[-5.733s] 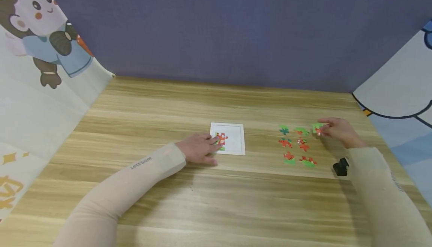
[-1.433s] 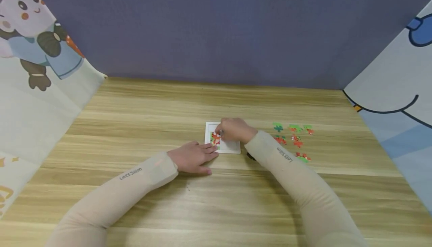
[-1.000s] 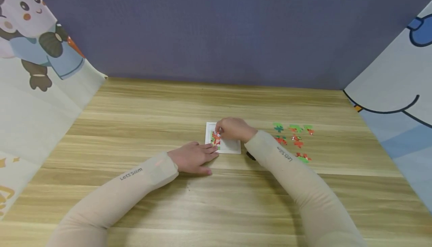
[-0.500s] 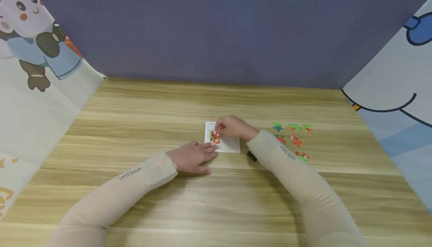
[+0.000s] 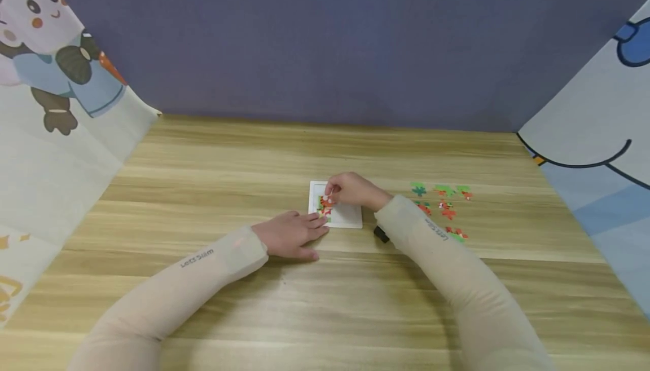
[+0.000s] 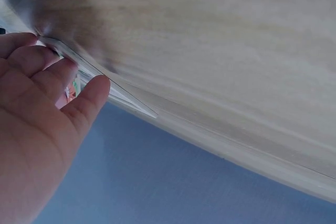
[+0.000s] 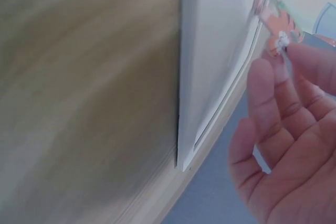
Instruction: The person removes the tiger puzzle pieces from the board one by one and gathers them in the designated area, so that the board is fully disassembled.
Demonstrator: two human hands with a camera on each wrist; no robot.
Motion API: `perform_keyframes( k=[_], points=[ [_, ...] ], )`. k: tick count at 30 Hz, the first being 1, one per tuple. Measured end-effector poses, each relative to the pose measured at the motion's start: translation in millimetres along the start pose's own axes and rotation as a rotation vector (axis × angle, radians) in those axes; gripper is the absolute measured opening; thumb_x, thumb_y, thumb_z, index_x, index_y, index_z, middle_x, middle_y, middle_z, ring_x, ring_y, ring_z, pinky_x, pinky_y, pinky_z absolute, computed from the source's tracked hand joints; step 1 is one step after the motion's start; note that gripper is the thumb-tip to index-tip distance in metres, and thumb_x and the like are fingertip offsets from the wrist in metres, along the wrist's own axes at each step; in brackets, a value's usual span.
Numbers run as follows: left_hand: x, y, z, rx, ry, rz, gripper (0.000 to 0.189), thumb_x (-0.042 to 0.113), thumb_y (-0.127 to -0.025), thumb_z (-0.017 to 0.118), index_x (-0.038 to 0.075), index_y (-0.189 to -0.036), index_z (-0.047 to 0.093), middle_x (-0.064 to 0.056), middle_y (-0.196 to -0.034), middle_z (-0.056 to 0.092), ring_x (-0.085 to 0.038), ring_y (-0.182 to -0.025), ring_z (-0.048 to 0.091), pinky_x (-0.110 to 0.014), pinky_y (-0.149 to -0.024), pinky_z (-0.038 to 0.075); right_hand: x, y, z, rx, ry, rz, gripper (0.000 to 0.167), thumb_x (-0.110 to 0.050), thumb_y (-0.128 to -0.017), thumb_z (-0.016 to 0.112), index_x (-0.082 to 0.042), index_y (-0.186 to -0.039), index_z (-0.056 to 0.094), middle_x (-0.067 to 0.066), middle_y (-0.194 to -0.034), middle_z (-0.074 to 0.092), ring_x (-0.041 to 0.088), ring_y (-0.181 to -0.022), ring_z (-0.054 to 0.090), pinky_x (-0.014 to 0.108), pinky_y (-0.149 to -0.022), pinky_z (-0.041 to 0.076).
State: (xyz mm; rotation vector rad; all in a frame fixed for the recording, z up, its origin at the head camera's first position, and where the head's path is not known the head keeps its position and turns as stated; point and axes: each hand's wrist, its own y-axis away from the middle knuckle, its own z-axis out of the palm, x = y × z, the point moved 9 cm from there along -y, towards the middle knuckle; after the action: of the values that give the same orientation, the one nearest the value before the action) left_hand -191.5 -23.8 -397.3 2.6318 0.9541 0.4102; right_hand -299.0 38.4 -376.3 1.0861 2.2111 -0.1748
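Observation:
A small white puzzle tray point(image 5: 350, 217) lies on the wooden table point(image 5: 325, 303), with orange and green pieces point(image 5: 324, 211) fitted in its left part. My left hand point(image 5: 317, 222) lies flat beside it, straight fingertips touching the tray's left edge point(image 6: 126, 98). My right hand point(image 5: 330, 193) hovers over the tray's far left part and pinches an orange puzzle piece point(image 7: 275, 23) between thumb and fingers. In the right wrist view the piece hangs just off the tray's white surface point(image 7: 220, 51). The left hand point(image 6: 52, 93) hides most of the fitted pieces in its wrist view.
Several loose orange and green puzzle pieces point(image 5: 443, 208) lie in rows to the right of the tray. A small black object point(image 5: 381, 234) sits under my right forearm. Cartoon-printed cloth panels point(image 5: 56, 106) close in both sides, a purple wall point(image 5: 325, 44) the back.
My right hand came from the loose pieces at the right to the tray with a piece. Over the last second it shifted slightly farther back. The left hand stayed put.

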Motion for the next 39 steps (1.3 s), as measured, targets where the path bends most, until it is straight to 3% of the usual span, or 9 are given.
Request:
perform_keyframes(
  k=[21, 33, 39],
  points=[
    [-2.6, -3.3, 0.9, -0.013, 0.051, -0.001, 0.065, 0.044, -0.098, 0.050, 0.008, -0.149, 0.035, -0.011, -0.155, 0.025, -0.027, -0.143, 0.021, -0.050, -0.110, 0.027, 25.8, 18.5, -12.4, 0.008, -0.020, 0.074, 0.012, 0.000, -0.088, 0.058, -0.001, -0.095, 0.067, 0.007, -0.082, 0.064, 0.015, -0.069, 0.053, 0.026, -0.063, 0.044],
    [-2.1, -1.5, 0.1, -0.016, 0.065, -0.007, 0.065, 0.044, -0.098, 0.051, 0.008, -0.149, 0.035, -0.011, -0.155, 0.025, -0.026, -0.143, 0.021, -0.051, -0.110, 0.026, 61.0, 45.5, -20.7, 0.029, -0.267, 0.215, 0.012, -0.004, -0.095, 0.050, 0.000, -0.100, 0.061, 0.010, -0.082, 0.059, 0.018, -0.063, 0.059, 0.031, -0.060, 0.052],
    [-1.5, 0.5, -1.0, -0.012, 0.067, -0.012, 0.065, 0.044, -0.098, 0.051, 0.008, -0.149, 0.035, -0.011, -0.155, 0.025, -0.026, -0.143, 0.021, -0.051, -0.110, 0.026, 73.6, 59.5, -26.6, 0.039, -0.306, 0.249, 0.016, -0.007, -0.096, 0.049, 0.001, -0.105, 0.059, 0.011, -0.086, 0.059, 0.019, -0.068, 0.062, 0.033, -0.062, 0.055]
  ],
)
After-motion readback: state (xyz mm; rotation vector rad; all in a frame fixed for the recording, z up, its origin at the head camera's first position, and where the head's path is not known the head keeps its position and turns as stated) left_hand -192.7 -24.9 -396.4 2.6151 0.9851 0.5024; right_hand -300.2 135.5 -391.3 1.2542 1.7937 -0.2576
